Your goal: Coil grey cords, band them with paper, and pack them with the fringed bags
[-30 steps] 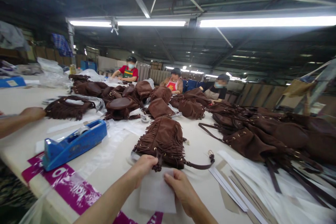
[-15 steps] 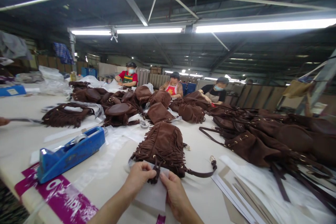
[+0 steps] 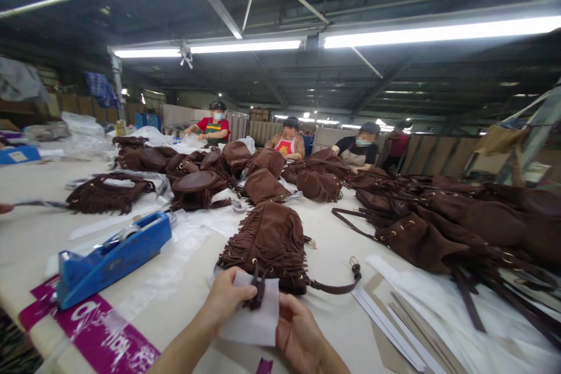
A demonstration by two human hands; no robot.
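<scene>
A dark brown fringed bag [image 3: 267, 239] lies in front of me, its drawstring end toward me. My left hand [image 3: 230, 298] pinches the bag's tassel [image 3: 255, 295] together with a small sheet of thin white paper [image 3: 252, 327], thumb on top. The paper lies under the tassel. At the sheet's right edge is my right hand [image 3: 300, 327], its fingers curled against the edge and partly behind it. A strap with a buckle [image 3: 337, 289] runs off the bag to the right.
A blue tape dispenser [image 3: 114, 260] stands at left on a purple printed plastic sheet [image 3: 109, 333]. Brown bags [image 3: 438, 222] pile up at right and across the middle. Card strips [image 3: 394, 327] lie at near right. Several co-workers, one a person in red [image 3: 214, 125], are beyond.
My right thumb has come off the tassel area, and that hand has turned palm up beside the paper. The left hand keeps its pinch. The paper shows more fully.
</scene>
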